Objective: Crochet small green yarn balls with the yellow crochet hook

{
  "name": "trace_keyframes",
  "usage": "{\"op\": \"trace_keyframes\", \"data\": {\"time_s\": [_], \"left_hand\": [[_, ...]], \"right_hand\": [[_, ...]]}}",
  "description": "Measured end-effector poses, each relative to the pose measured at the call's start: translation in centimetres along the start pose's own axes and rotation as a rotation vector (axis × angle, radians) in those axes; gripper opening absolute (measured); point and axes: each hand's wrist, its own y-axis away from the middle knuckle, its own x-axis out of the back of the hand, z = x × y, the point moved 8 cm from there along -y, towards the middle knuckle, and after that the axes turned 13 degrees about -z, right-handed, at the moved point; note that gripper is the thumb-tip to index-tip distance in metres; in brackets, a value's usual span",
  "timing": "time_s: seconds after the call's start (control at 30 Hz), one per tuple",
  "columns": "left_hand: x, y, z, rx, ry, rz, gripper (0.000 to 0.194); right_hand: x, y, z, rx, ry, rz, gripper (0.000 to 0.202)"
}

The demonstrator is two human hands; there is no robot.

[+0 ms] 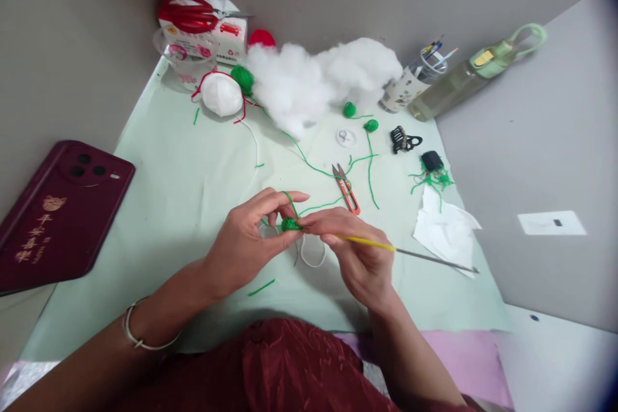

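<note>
My left hand (251,228) pinches a small green crochet piece (290,224) between thumb and fingers, and green yarn (318,207) runs over its raised forefinger. In my right hand (360,251) is a crochet hook (371,243) with a yellow grip and a long grey shaft pointing right. Its tip meets the green piece, where my fingers partly hide it. Just beyond my hands lie orange-handled thread snips (347,192), with green yarn crossing them. A loop of white yarn (313,254) rests on the table below the piece.
White stuffing (309,77) heaps at the back, beside a green yarn ball (242,80) and a white yarn ball (221,94). Red scissors (193,13) lie on a tissue pack. Rightward are a pen cup (410,84), a bottle (463,77), a black claw clip (404,140) and crumpled tissue (444,232).
</note>
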Motion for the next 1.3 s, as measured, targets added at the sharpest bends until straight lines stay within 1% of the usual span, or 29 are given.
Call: {"op": "trace_keyframes", "data": {"time_s": [0.07, 0.1, 0.17, 0.27, 0.3, 0.37, 0.43, 0.57, 0.63, 0.7, 0.77, 0.87, 0.93, 1.0, 1.07, 1.1, 1.17, 1.2, 1.27, 1.3], "left_hand": [[0.0, 0.0, 0.0, -0.012, -0.041, 0.009, 0.038], [0.0, 0.0, -0.1, -0.011, -0.053, 0.012, 0.038], [0.1, 0.1, -0.2, -0.004, -0.052, 0.027, 0.039], [0.2, 0.2, -0.3, 0.024, -0.02, 0.053, 0.041], [0.2, 0.3, -0.3, 0.034, -0.012, 0.059, 0.04], [0.2, 0.5, -0.2, 0.042, -0.009, 0.066, 0.038], [0.0, 0.6, 0.1, 0.019, -0.013, 0.064, 0.036], [-0.4, 0.9, 0.6, -0.045, 0.0, 0.036, 0.037], [-0.4, 0.9, 0.6, -0.047, 0.022, 0.042, 0.037], [-0.4, 0.9, 0.3, -0.013, 0.07, 0.06, 0.036], [-0.5, 0.9, -0.3, 0.057, 0.175, 0.067, 0.036], [-1.0, 1.0, -1.5, 0.176, 0.424, 0.032, 0.045], [-1.3, 1.0, -1.9, 0.21, 0.534, 0.015, 0.052], [-1.0, 1.0, -1.8, 0.202, 0.5, 0.032, 0.052], [-0.5, 1.0, -1.4, 0.167, 0.37, 0.082, 0.045], [-0.3, 1.1, -1.1, 0.148, 0.314, 0.102, 0.042], [-0.3, 1.2, -1.0, 0.134, 0.279, 0.121, 0.039], [-0.5, 1.2, -1.1, 0.143, 0.311, 0.114, 0.041], [-1.2, 1.1, -1.5, 0.183, 0.453, 0.07, 0.047], [-1.6, 1.1, -1.8, 0.214, 0.549, 0.039, 0.05]], "right_hand": [[-0.4, 0.0, -0.4, -0.009, 0.133, -0.042, 0.024], [-0.7, 0.0, -0.7, -0.008, 0.228, -0.06, 0.023], [-1.3, 0.0, -1.5, 0.043, 0.464, -0.075, 0.021], [-2.4, 0.4, -2.7, 0.181, 0.753, -0.031, 0.021], [-2.7, 0.5, -2.9, 0.208, 0.805, -0.013, 0.022], [-3.1, 0.8, -2.9, 0.213, 0.865, 0.001, 0.024], [-2.8, 1.1, -2.7, 0.187, 0.858, 0.031, 0.026], [-1.3, 1.4, -2.0, 0.134, 0.61, 0.13, 0.035], [-1.3, 1.4, -2.1, 0.146, 0.609, 0.132, 0.035], [-1.9, 1.4, -2.4, 0.165, 0.737, 0.122, 0.032], [-2.5, 1.5, -2.7, 0.18, 0.847, 0.124, 0.031], [-2.8, 2.0, -2.9, 0.209, 0.869, 0.154, 0.033], [-2.6, 2.2, -2.8, 0.22, 0.832, 0.165, 0.036], [-2.0, 2.3, -2.2, 0.185, 0.711, 0.166, 0.04], [-1.3, 2.1, -1.4, 0.122, 0.556, 0.187, 0.044], [-1.2, 2.1, -1.2, 0.113, 0.524, 0.197, 0.045], [-1.4, 2.0, -1.4, 0.148, 0.592, 0.21, 0.047], [-1.8, 2.0, -1.7, 0.173, 0.662, 0.207, 0.048], [-2.3, 2.1, -2.0, 0.195, 0.755, 0.19, 0.053], [-2.3, 2.2, -1.8, 0.179, 0.749, 0.17, 0.056]]}}
